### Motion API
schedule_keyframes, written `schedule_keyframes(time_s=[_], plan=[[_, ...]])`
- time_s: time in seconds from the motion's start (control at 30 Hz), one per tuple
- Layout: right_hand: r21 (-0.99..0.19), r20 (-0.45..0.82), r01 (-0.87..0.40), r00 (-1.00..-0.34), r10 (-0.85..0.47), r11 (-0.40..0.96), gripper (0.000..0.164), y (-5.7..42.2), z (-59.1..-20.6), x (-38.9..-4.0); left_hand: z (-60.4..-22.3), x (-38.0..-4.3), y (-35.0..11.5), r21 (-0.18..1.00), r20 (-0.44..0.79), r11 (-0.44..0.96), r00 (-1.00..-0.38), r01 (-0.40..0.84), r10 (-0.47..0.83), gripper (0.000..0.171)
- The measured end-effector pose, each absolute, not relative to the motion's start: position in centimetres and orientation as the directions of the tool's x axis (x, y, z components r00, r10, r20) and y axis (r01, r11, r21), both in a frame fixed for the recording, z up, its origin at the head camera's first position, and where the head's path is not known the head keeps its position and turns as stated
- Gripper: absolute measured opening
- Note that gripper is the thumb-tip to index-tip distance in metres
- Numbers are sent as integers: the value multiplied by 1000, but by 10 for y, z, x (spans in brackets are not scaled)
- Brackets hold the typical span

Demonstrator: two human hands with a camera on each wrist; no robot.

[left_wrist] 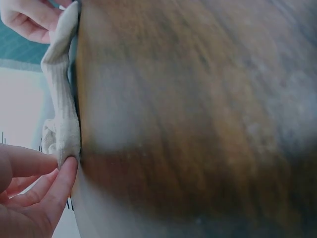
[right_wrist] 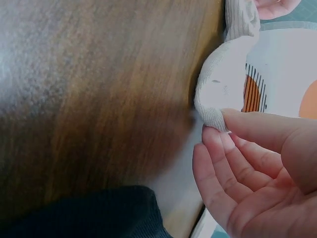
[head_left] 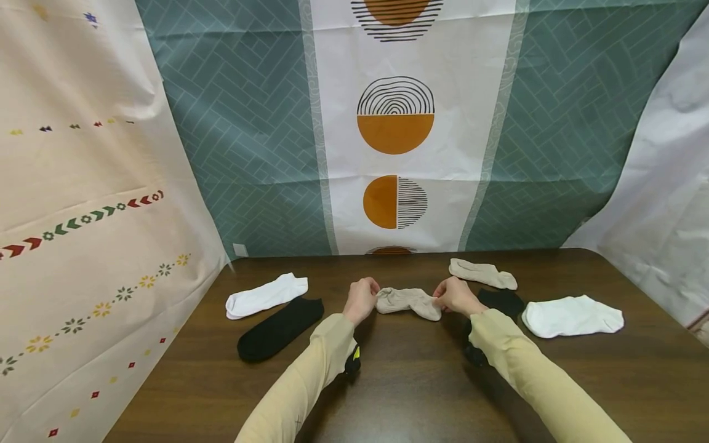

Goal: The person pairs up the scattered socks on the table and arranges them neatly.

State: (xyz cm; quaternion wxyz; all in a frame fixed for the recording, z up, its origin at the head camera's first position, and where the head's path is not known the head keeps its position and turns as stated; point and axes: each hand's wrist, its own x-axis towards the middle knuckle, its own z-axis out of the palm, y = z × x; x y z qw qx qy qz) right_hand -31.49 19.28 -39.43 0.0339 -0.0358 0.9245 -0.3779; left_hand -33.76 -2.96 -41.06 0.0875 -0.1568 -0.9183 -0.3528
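A beige ribbed sock [head_left: 408, 300] lies stretched sideways between both hands at the middle of the brown table. My left hand [head_left: 362, 299] pinches its cuff end between thumb and fingers, as the left wrist view shows with the sock [left_wrist: 60, 94] running up and away. At the toe end, my right hand [head_left: 457, 296] pinches the fabric; in the right wrist view thumb and fingertips meet on the sock [right_wrist: 223, 79]. Just behind the right hand lies a black sock [head_left: 501, 301], partly covered by that hand and sleeve.
Left on the table [head_left: 388, 394] are a white sock [head_left: 267, 296] and a black sock [head_left: 280, 329]. To the right lie another beige sock [head_left: 483, 272] at the back and a white sock [head_left: 573, 317]. A patterned curtain [head_left: 266, 154] hangs behind the table's far edge.
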Motion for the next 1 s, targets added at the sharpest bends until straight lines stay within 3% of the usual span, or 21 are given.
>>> schedule_keyframes(time_s=[0.6,1.0], plan=[[-703,-36,-47,-994,-102,710,5,193,-391,-313,-403,-338,-37,598,241,727,-941,337,237,13],[-684,19,-94,-994,-111,723,9,198,-379,-312,-392,-340,-33,570,304,731,-923,374,234,7]])
